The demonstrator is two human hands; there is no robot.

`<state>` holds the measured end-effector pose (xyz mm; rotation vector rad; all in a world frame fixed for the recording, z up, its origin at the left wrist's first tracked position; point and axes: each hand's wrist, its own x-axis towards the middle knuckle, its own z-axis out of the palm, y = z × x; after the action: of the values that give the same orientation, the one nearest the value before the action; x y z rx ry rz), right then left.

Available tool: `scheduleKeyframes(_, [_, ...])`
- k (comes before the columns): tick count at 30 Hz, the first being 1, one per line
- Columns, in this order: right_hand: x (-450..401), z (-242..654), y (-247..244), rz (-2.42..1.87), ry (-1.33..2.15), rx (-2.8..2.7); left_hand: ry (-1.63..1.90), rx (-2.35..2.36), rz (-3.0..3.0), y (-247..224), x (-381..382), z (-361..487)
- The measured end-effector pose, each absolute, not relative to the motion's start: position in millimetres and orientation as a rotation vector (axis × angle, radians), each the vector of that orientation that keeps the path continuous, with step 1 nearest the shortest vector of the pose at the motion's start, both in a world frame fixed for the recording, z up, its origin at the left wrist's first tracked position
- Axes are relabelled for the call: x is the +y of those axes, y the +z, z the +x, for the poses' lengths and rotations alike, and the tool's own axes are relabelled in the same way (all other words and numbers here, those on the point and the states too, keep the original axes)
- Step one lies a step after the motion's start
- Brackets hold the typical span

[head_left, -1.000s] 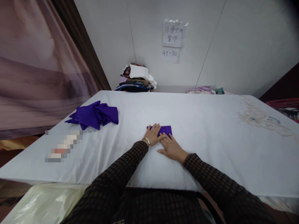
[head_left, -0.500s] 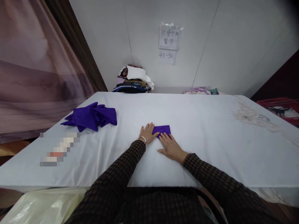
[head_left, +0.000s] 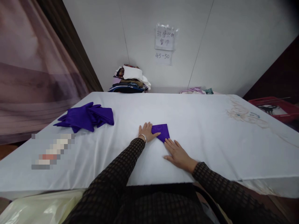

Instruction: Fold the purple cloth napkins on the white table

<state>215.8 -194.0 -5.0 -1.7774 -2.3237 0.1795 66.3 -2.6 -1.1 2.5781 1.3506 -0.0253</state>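
A small folded purple napkin (head_left: 162, 130) lies flat on the white-covered table (head_left: 203, 130). My left hand (head_left: 147, 132) rests palm down over its left edge, fingers spread and thumb stretched across the cloth. At the napkin's near right corner, the fingertips of my right hand (head_left: 179, 153) touch or almost touch the fabric; that hand is flat, with its thumb apart. The left edge of the napkin is hidden under my left hand. Farther left sits a loose heap of purple napkins (head_left: 85, 117) of the same colour.
Folded clothes (head_left: 130, 79) are stacked beyond the table's far edge, below a handwritten sign (head_left: 164, 39) on the wall. Pale embroidery (head_left: 244, 115) marks the tablecloth at right. A red basket (head_left: 283, 116) stands past the right edge. A blurred-out patch (head_left: 52, 152) covers something at left.
My right hand has slid right and toward me, uncovering more of the napkin. My left hand stays at the left edge. The whole view has shifted slightly.
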Motion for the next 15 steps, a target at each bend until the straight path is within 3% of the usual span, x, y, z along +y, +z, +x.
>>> scheduleKeyframes(7, [-185.9, 221.4, 18.9, -1.798, 0.371, -2.278, -0.021, 1.360, 2.591, -5.7, -3.4, 67.4])
scheduleKeyframes(15, [-102.4, 207.4, 28.1, -1.907, 0.198, -2.114, -0.007, 1.363, 2.590, -9.4, -2.0, 66.3])
